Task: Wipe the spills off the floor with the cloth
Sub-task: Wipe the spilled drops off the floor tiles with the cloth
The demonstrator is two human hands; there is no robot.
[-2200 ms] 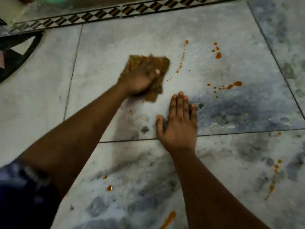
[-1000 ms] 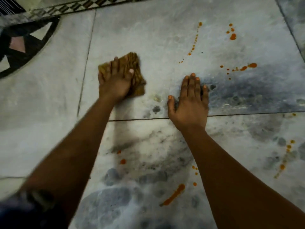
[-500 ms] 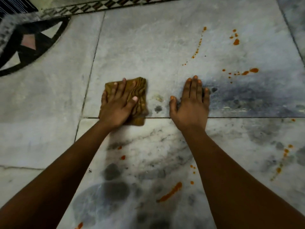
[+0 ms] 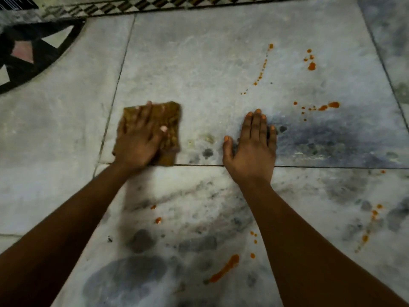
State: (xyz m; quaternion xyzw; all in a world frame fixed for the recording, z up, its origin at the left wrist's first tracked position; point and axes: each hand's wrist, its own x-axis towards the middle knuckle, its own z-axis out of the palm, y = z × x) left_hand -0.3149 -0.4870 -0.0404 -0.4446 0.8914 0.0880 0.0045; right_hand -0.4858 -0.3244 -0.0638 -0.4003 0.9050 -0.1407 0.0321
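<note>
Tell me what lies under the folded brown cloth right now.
Only grey marble floor tile shows around the folded brown cloth. The left hand presses flat on top, so whatever spill lies beneath is covered and cannot be seen.

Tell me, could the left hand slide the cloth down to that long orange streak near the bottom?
Probably yes: the left hand presses the cloth, and bare floor lies before the streak.

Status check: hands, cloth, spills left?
Left hand flat on cloth; right hand flat on floor. Orange spills remain ahead and streak near. Nothing blocking.
</note>
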